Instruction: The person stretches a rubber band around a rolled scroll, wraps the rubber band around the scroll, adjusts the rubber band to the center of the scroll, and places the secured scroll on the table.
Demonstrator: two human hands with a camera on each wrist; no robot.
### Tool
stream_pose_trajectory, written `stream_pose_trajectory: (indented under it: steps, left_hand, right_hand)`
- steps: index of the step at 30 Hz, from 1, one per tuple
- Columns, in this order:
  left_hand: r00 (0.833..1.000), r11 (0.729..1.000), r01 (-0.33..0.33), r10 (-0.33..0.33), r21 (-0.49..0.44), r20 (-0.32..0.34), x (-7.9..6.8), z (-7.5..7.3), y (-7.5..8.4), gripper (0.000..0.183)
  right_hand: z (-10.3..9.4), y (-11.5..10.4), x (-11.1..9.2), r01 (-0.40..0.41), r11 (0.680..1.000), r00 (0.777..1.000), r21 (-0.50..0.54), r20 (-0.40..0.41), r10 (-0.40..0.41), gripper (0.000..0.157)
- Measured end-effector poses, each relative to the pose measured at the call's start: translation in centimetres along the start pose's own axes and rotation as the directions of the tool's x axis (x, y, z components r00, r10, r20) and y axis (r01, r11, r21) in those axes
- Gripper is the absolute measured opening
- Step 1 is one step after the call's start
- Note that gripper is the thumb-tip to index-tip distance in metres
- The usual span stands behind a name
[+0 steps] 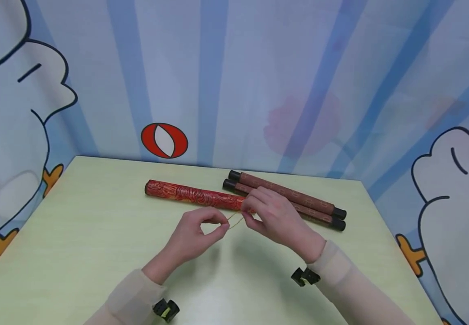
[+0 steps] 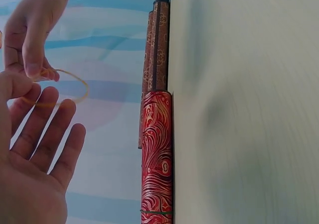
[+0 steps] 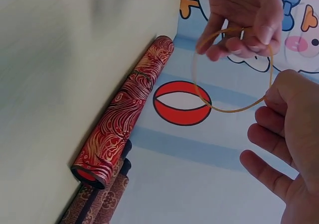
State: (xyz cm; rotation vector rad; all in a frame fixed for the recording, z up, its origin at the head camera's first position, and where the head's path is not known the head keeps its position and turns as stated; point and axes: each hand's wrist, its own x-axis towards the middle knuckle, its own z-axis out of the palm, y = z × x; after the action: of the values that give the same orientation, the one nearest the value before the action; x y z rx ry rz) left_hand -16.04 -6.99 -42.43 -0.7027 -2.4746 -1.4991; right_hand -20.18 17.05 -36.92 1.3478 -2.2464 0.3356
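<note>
Yellow and thin, a loop of band (image 3: 232,111) spans the gap between the two hands above the pale table (image 1: 96,234). Left hand (image 1: 194,232) and right hand (image 1: 277,219) each pinch it narrowly between thumb and fingertips. Just beyond that grip, I see a red patterned roll (image 1: 194,195) stretching off to the left; past the right hand, two brown rolls (image 1: 299,196) with black ends lie side by side, reaching out rightward.
</note>
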Motion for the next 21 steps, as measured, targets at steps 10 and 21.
stream_pose_trajectory:
  steps: [10, 21]
  left_hand:
    - [0.997, 0.980, 0.042, -0.054, -0.192, -0.056, 0.0, -0.2, 0.5, 0.004]
    - [0.983, 0.861, 0.155, -0.184, -0.485, -0.013, 0.6, -0.5, 1.1, 0.017]
  right_hand:
    - [1.4, 0.6, -0.2, -0.037, 0.999, 0.999, 0.023, -0.036, 0.038, 0.014]
    - [2.7, 0.3, -0.2, -0.058, 0.994, 0.998, 0.091, -0.032, 0.061, 0.015]
